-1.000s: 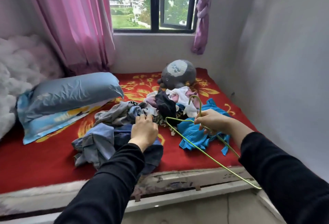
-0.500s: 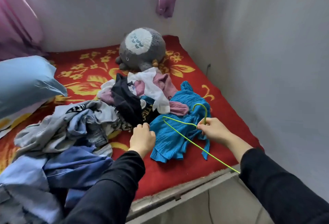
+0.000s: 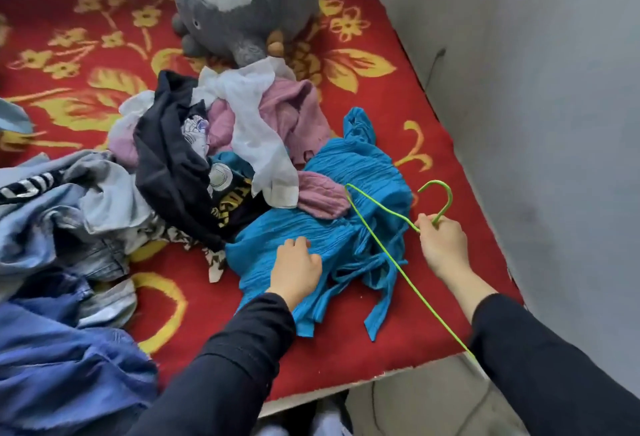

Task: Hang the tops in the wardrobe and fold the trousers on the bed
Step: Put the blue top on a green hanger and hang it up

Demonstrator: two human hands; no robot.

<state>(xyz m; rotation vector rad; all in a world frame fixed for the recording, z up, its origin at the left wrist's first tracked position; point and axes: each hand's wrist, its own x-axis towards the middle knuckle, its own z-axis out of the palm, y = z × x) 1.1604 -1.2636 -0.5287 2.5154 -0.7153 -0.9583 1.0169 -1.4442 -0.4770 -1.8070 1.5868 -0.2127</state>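
Grips green hanger (image 3: 450, 197) neck in right hand (image 3: 445, 248), wall (image 3: 536, 123) close beside; curls left hand (image 3: 296, 269) fingers into teal top (image 3: 363, 172), near bed (image 3: 346, 363) edge, bare red cover around.

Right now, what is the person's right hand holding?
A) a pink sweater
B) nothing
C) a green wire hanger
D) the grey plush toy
C: the right hand grips the green wire hanger just below its hook, beside the blue top.

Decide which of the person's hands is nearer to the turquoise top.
Left. The left hand lies on the turquoise top, fingers curled into it; the right hand grips the green hanger beside its right edge.
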